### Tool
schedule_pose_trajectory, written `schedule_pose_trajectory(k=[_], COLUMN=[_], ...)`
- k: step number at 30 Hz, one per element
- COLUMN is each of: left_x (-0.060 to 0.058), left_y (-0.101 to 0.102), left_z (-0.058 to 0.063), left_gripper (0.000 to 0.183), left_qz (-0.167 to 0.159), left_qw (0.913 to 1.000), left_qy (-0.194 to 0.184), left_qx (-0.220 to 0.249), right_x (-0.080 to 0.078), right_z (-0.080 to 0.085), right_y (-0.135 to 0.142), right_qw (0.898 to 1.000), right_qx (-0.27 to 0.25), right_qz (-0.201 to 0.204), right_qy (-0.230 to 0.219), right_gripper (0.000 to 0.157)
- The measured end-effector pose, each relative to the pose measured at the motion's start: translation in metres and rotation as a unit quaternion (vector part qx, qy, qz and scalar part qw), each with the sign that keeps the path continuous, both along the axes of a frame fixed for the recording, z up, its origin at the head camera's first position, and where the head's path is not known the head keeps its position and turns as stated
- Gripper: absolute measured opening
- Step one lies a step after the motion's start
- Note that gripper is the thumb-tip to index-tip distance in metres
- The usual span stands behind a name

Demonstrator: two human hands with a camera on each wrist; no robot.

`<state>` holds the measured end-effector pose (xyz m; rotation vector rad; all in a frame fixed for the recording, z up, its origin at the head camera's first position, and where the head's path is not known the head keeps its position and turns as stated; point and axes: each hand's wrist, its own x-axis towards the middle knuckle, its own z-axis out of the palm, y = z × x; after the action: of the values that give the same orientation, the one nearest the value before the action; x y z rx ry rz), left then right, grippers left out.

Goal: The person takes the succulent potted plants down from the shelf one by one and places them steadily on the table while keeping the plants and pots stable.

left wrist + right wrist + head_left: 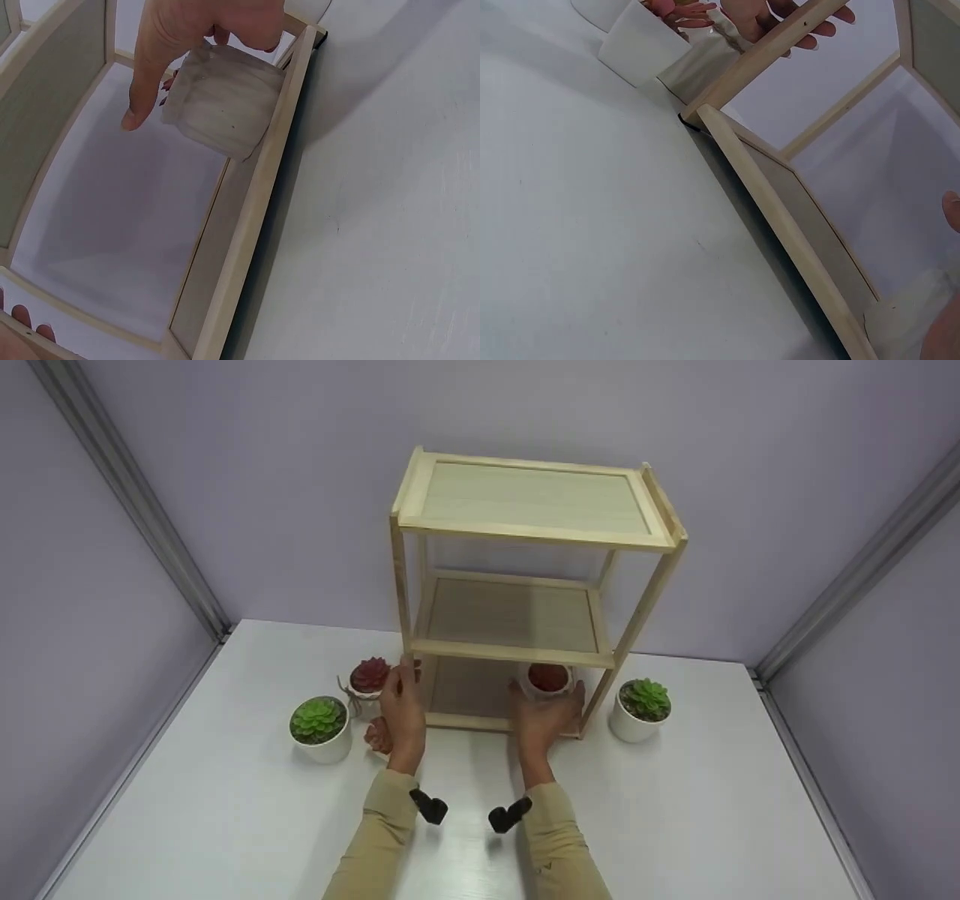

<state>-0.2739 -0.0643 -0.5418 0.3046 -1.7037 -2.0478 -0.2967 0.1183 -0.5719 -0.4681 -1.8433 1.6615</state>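
A light wooden three-tier shelf [517, 651] stands in the middle of the table. My left hand [405, 716] grips its left front post [780, 45], fingers wrapped behind the wood. A pale pot [225, 101] with a dark red succulent [548, 676] stands at the right end of the bottom tier. My right hand [544, 724] is around this pot from the front, partly covering it. Its thumb [139, 101] is straight and stands apart from the pot, while the other fingers are at the opposite side.
Left of the shelf are a green succulent [320, 729] in a white pot, a red succulent [369, 678] with twine on its pot, and a pinkish succulent [379, 735] partly behind my left hand. Another green succulent [640, 710] stands to the right. Walls enclose the table [720, 795].
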Motion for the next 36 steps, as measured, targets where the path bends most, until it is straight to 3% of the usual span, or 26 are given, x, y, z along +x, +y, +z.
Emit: schedule_pose_trajectory(k=[5, 13, 30, 36], left_x=[0.000, -0.002, -0.002, -0.001], left_y=[0.001, 0.001, 0.001, 0.000], left_z=[0.000, -0.001, -0.001, 0.000], left_gripper=[0.041, 0.045, 0.042, 0.039], left_qz=[0.005, -0.003, 0.010, 0.016], left_qw=[1.0000, 0.9999, 0.9999, 0.9998], left_qy=[0.000, -0.014, -0.010, -0.013], left_qx=[0.001, -0.003, 0.000, -0.005], right_x=[-0.007, -0.015, -0.022, -0.026], right_z=[-0.001, 0.000, -0.002, -0.006], right_y=[-0.001, 0.001, -0.001, -0.002], right_qw=[1.000, 0.996, 0.996, 0.998], right_qx=[-0.001, 0.009, -0.048, -0.036], right_qz=[-0.011, -0.034, -0.034, -0.041], right_qy=[-0.012, -0.078, -0.064, -0.039], right_gripper=[0.121, 0.120, 0.117, 0.108])
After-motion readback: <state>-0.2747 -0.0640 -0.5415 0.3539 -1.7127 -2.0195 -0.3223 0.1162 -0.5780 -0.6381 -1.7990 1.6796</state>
